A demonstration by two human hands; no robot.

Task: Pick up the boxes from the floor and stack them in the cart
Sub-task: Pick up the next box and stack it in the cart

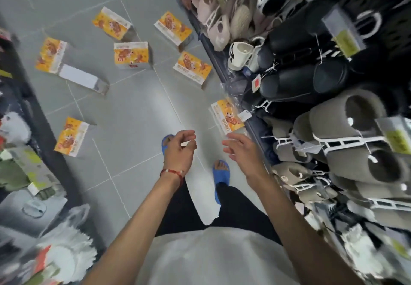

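I stand in a shop aisle and look down at a grey tiled floor (133, 111). Both my hands hang in front of me and hold nothing. My left hand (179, 149) has its fingers loosely curled toward the thumb, and as far as I can tell from this blurred view, nothing sits between them. A red string bracelet (172, 172) circles that wrist. My right hand (241, 151) is relaxed, its fingers spread and reaching forward.

Seven orange-and-white boxes lie scattered on the floor ahead of me. The nearest box (226, 115) is just beyond my right hand, against the foot of the slipper rack (333, 111) on my right. Another box (70, 136) lies to the left of my left hand, near the dark shelf base (42, 124). Farther out lie a long box (51, 54) with its white side showing, a middle box (131, 54), a box by the rack (193, 66), and two far boxes (112, 25) (173, 27).

My feet wear blue sandals (221, 173).
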